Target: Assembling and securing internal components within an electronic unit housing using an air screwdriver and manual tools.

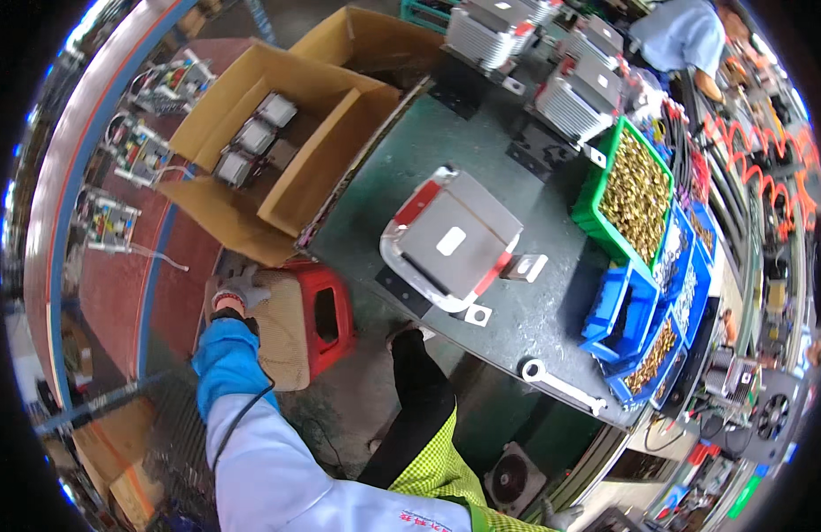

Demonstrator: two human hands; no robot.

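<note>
L hand (239,290) gloved, flat on cushion (282,328) atop red stool (326,315), not gripping. R hand (410,335) at bench edge (481,341) near transformer (452,238), grip can't tell. Keep palm centred, stool steady.

I see a spanner (561,386) lying near the worktop (446,142) edge, a green bin (636,186) of brass parts, blue bins (628,310) alongside.

The gloved left hand (237,291) rests on the cushioned red stool (326,321) beside the bench (446,133) bearing 1 grey transformer (452,239).
</note>
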